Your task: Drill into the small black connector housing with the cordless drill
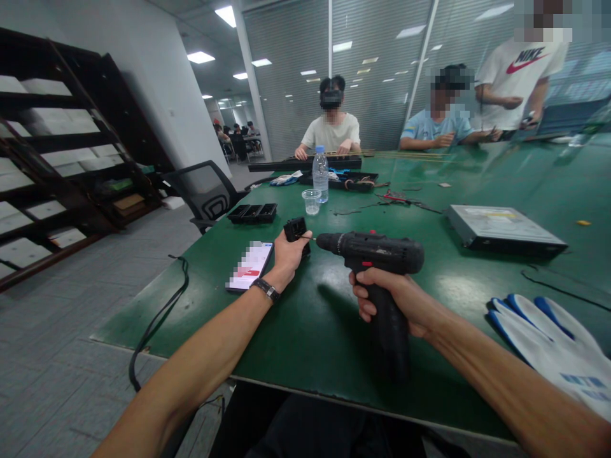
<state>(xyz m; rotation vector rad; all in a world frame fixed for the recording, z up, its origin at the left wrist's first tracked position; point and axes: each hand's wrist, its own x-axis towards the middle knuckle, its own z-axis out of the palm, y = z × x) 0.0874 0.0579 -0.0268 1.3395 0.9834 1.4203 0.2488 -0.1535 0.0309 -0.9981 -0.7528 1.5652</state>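
My right hand (389,292) is wrapped round the grip of a black cordless drill (382,251), held level above the green table. The drill's bit points left, its tip at or very near my left hand's fingertips; whether it touches anything I cannot tell. My left hand (287,257) is closed on a small black plastic part (296,228) with openings in its top. Fingers hide much of that part. Beside my left wrist lies a phone (251,267) with its screen lit.
A black compartment tray (252,214), a clear plastic cup (312,202) and a water bottle (320,175) stand beyond my hands. At right are a metal drive-like box (506,229) and white-blue gloves (554,350). Several people are across the green table (191,324).
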